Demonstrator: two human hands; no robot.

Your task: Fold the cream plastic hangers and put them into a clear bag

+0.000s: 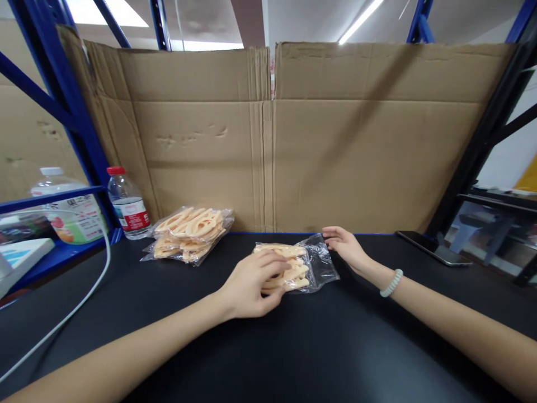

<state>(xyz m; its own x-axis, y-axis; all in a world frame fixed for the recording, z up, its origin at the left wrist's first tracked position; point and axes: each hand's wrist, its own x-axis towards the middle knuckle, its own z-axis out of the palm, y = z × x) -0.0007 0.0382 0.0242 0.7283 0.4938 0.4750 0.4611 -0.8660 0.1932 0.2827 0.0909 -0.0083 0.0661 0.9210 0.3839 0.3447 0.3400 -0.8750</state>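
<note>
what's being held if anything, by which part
The left hand covers part of the clear bag; the right hand is at the far corner of its flap. Whether either grips cannot be told.

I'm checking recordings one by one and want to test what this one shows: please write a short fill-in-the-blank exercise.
1. The ____ hand lies over the bag of beige pieces.
2. A pale bracelet circles the ____ arm.
3. The bottle beside the stacked bags has a ____ cap.
Missing words: left; right; red.
</note>
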